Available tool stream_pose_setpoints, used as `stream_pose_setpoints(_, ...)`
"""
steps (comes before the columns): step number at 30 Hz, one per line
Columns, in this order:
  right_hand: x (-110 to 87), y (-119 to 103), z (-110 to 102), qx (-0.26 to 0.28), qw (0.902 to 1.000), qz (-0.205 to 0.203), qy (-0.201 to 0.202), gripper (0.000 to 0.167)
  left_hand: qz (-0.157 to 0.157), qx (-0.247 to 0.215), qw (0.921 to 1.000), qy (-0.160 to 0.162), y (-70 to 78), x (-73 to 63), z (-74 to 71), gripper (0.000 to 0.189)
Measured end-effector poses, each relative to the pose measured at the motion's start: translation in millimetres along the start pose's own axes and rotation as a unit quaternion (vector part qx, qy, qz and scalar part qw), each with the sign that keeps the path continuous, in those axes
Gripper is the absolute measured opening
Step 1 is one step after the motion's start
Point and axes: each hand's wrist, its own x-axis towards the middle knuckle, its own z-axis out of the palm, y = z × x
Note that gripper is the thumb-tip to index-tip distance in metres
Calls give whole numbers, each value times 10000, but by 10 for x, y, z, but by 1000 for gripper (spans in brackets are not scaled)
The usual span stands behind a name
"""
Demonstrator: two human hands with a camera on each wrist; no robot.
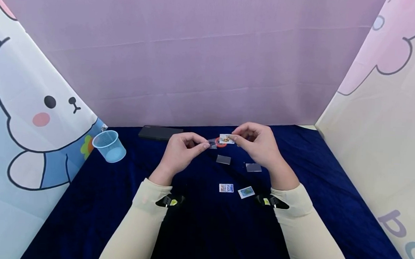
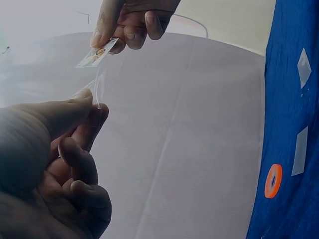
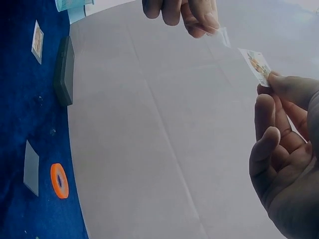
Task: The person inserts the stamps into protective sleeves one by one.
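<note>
Between thumb and forefinger, my left hand [image 1: 182, 153] pinches a small clear plastic sleeve [image 2: 100, 85], which sticks up from the fingertips in the left wrist view. My right hand [image 1: 260, 144] pinches a small white picture card [image 3: 255, 65] with an orange and green print by its edge. Both are held up off the cloth, and the card is close to the sleeve's end with a small gap showing in the right wrist view. An orange-rimmed roll of tape [image 3: 60, 180] lies beyond the hands, partly covered by the card in the head view.
Two flat clear pieces [image 1: 223, 159] lie on the dark blue cloth [image 1: 201, 232]. Nearer me are a printed card [image 1: 226, 188] and a tilted blue-green card [image 1: 246, 192]. A black case [image 1: 159, 133] lies at the back; a light blue mesh basket [image 1: 109, 146] stands left. Fabric walls surround the table.
</note>
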Motion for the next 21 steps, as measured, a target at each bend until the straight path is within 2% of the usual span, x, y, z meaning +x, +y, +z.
stream_pose_setpoints(9,3,-5,23,-109,9999,-12,-90,8,-81,11,9998,156,14,13,9,7)
stream_pose_setpoints(17,7,16,43,-114,9999,8,-126,7,-22,-131,9999,101,356,-53,-48,5)
stream_pose_setpoints(21,9,27,54,-38,9999,-1,-166,7,-43,-147,9999,79,391,-60,-56,6)
